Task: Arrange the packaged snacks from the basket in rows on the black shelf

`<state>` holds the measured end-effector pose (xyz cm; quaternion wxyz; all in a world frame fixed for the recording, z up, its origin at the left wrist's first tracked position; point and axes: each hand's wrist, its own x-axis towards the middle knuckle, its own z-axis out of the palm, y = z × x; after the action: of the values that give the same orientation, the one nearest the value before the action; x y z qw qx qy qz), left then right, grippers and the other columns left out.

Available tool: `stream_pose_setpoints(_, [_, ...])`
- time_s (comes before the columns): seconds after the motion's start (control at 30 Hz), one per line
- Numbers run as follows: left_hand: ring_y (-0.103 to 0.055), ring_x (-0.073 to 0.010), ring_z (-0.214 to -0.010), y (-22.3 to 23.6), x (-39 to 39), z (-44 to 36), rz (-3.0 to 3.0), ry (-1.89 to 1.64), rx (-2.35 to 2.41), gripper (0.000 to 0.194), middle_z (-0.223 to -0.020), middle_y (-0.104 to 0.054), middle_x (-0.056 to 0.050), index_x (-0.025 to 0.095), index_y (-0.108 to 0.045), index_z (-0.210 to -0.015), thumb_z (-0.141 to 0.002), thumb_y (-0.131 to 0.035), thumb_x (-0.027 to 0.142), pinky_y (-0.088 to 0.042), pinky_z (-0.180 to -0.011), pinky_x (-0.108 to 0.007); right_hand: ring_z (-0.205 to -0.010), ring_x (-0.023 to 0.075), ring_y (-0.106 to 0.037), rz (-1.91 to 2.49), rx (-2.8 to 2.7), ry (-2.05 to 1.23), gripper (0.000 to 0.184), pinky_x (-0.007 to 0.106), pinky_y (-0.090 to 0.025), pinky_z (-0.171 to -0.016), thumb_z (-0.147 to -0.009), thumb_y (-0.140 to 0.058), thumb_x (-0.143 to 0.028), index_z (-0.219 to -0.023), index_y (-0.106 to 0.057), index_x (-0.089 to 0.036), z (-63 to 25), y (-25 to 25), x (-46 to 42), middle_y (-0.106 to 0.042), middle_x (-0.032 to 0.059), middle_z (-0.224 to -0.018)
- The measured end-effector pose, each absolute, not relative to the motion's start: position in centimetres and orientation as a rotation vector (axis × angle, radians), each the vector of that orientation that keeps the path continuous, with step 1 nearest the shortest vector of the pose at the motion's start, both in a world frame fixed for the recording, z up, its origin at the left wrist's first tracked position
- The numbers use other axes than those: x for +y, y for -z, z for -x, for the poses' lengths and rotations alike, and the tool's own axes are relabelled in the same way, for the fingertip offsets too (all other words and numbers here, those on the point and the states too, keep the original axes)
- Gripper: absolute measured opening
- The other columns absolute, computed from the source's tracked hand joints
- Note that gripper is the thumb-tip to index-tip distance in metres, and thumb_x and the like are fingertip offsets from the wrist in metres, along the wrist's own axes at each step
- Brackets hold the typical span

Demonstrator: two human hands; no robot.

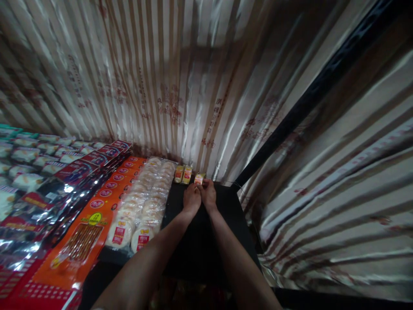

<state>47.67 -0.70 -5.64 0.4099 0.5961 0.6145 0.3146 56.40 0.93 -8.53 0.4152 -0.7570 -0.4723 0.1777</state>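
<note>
Both my arms reach over a black tabletop (196, 245) toward its back edge. My left hand (192, 198) and my right hand (208, 193) meet there, fingers closed around the near end of a small yellow-and-red snack packet (199, 178). My fingertips hide part of that packet. To its left, a yellow snack packet (186, 175) and another yellow packet (178, 174) stand side by side against the back, apart from my hands.
Left of the packets lie rows of clear-wrapped round white crackers (142, 202). Beyond them are orange bags of stick snacks (85, 237), dark red bags (74, 168) and white-and-clear packs (26, 155). A striped curtain (161, 77) hangs behind; a black pole (290, 116) slants up on the right.
</note>
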Motion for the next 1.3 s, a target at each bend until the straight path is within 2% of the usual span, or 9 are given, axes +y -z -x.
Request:
stream_pose_setpoints(0.23, [-0.048, -0.0162, -0.122, 5.5, 0.8, -47.7, -1.568, -0.802, 1.517, 0.039, -0.133, -0.053, -0.007, 0.012, -0.056, -0.121, -0.088, -0.035, 0.015, -0.033, -0.106, -0.026, -0.088, 0.0215, -0.062, 1.968, -1.173, -0.418, 0.032, 0.031, -0.045, -0.079, -0.074, -0.056, -0.033, -0.100, -0.051, -0.015, -56.4, 8.7, 3.7, -0.065, 0.0109, -0.097])
stream_pose_setpoints(0.4, [-0.050, -0.0161, -0.120, 5.8, 1.1, -47.5, -1.575, -0.821, 1.533, 0.037, -0.130, -0.055, -0.003, 0.018, -0.059, -0.117, -0.087, -0.037, 0.014, -0.035, -0.105, -0.028, -0.083, 0.0205, -0.062, 1.970, -1.240, -0.371, 0.024, 0.030, -0.045, -0.077, -0.077, -0.053, -0.035, -0.093, -0.053, -0.016, -56.3, 9.1, 4.4, -0.065, 0.0095, -0.092])
stream_pose_setpoints(0.5, [-0.050, -0.0161, -0.119, 6.0, 1.2, -47.4, -1.589, -0.808, 1.546, 0.037, -0.130, -0.056, -0.004, 0.017, -0.059, -0.117, -0.088, -0.037, 0.014, -0.036, -0.104, -0.028, -0.086, 0.0203, -0.060, 1.958, -1.294, -0.339, 0.021, 0.030, -0.044, -0.078, -0.078, -0.051, -0.035, -0.088, -0.055, -0.017, -56.1, 9.3, 4.4, -0.063, 0.0096, -0.093])
stream_pose_setpoints(0.73, [-0.048, -0.0153, -0.122, 6.3, 1.6, -47.6, -1.590, -0.836, 1.531, 0.037, -0.132, -0.054, -0.004, 0.017, -0.058, -0.119, -0.088, -0.038, 0.014, -0.032, -0.107, -0.028, -0.082, 0.0190, -0.057, 1.973, -1.299, -0.298, 0.023, 0.029, -0.044, -0.073, -0.081, -0.044, -0.031, -0.092, -0.057, -0.016, -55.6, 9.7, 3.9, -0.060, 0.0101, -0.094])
stream_pose_setpoints(0.9, [-0.046, -0.0156, -0.123, 5.8, 1.3, -47.3, -1.581, -0.814, 1.543, 0.038, -0.133, -0.053, -0.004, 0.016, -0.057, -0.120, -0.088, -0.038, 0.014, -0.032, -0.107, -0.028, -0.084, 0.0182, -0.057, 1.936, -1.328, -0.324, 0.023, 0.028, -0.044, -0.078, -0.080, -0.045, -0.027, -0.094, -0.058, -0.015, -55.5, 9.5, 3.7, -0.061, 0.0091, -0.094])
stream_pose_setpoints(1.07, [-0.052, -0.0173, -0.116, 4.9, -0.4, -46.6, -1.603, -0.807, 1.590, 0.035, -0.124, -0.060, -0.006, 0.015, -0.060, -0.115, -0.088, -0.037, 0.015, -0.035, -0.103, -0.028, -0.080, 0.0172, -0.056, 1.892, -1.281, -0.285, 0.033, 0.028, -0.046, -0.076, -0.079, -0.049, -0.032, -0.105, -0.058, -0.013, -55.1, 8.8, 1.7, -0.059, 0.0111, -0.101])
stream_pose_setpoints(1.17, [-0.054, -0.0167, -0.113, 4.7, -2.0, -46.0, -1.606, -0.813, 1.609, 0.033, -0.119, -0.062, -0.006, 0.017, -0.062, -0.111, -0.088, -0.037, 0.016, -0.036, -0.101, -0.027, -0.075, 0.0161, -0.055, 1.888, -1.258, -0.282, 0.034, 0.030, -0.046, -0.076, -0.079, -0.047, -0.031, -0.105, -0.059, -0.013, -54.5, 8.4, -0.6, -0.059, 0.0112, -0.100])
stream_pose_setpoints(1.3, [-0.056, -0.0163, -0.107, 5.1, -5.1, -45.0, -1.616, -0.773, 1.599, 0.033, -0.115, -0.063, -0.008, 0.015, -0.062, -0.111, -0.088, -0.037, 0.016, -0.040, -0.096, -0.025, -0.084, 0.0171, -0.056, 1.863, -1.255, -0.308, 0.032, 0.030, -0.044, -0.083, -0.080, -0.044, -0.028, -0.104, -0.059, -0.014, -53.4, 7.9, -4.8, -0.059, 0.0111, -0.104])
